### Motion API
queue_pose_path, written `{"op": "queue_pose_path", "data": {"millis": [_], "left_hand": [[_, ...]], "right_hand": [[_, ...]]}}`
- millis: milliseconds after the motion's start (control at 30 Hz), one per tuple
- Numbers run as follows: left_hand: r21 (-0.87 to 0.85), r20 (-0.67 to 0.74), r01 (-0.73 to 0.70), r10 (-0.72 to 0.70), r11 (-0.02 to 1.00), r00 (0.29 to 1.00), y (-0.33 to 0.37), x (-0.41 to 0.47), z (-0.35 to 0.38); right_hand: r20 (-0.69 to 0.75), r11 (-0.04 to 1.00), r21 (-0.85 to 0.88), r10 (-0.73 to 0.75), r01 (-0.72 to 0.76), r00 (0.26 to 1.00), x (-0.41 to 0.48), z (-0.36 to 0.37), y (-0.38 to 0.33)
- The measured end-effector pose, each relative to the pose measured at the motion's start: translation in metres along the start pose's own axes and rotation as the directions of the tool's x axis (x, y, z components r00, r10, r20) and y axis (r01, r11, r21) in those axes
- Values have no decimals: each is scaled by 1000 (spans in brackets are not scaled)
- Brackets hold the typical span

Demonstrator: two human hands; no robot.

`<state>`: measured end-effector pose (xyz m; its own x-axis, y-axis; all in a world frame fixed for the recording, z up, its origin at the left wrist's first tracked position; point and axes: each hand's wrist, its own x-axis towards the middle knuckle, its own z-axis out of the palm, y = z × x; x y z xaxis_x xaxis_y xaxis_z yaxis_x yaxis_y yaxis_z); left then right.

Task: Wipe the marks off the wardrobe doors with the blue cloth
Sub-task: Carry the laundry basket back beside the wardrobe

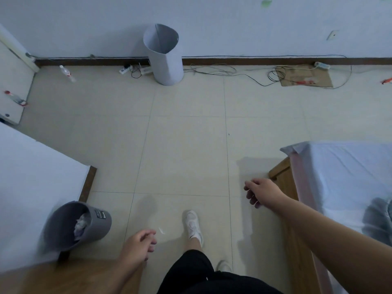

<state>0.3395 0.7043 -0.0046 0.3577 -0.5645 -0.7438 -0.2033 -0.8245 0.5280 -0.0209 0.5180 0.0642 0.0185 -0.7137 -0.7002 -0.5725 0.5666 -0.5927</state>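
I look down at a tiled floor in a room. My left hand [141,244] hangs low at the bottom centre-left, fingers loosely curled, holding nothing. My right hand [262,193] reaches forward at the right, beside the bed's wooden corner, fingers bent downward and empty. No blue cloth shows anywhere in view. A white panel [12,81] at the far left may be part of a cabinet or wardrobe; I cannot tell which.
A grey waste bin [76,224] with crumpled paper stands by the wall at left. A bed [343,177] with a pale sheet fills the right. A tall grey cylinder [164,56], cables [212,71], a cardboard sheet [305,78] and a bottle [67,73] lie along the far wall.
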Motion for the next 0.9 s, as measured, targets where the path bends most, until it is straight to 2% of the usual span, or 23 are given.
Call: {"op": "queue_pose_path", "data": {"millis": [200,400,533,700,900], "left_hand": [[-3,36,-70,70,998,997,121,92,-46],[72,22,-208,207,975,978,255,169,-80],[65,28,-213,212,975,977,317,211,-83],[34,7,-170,170,985,985,373,252,-76],[5,-39,-36,36,999,999,393,280,-90]], "right_hand": [[3,989,-81,126,-125,992,55,-2,-23],[-39,955,-40,293,-295,955,98,-29,-26],[-27,934,-35,355,-356,934,151,-50,-45],[9,950,-58,309,-308,951,248,-76,-111],[51,989,-45,141,-139,989,354,-110,-263]]}}
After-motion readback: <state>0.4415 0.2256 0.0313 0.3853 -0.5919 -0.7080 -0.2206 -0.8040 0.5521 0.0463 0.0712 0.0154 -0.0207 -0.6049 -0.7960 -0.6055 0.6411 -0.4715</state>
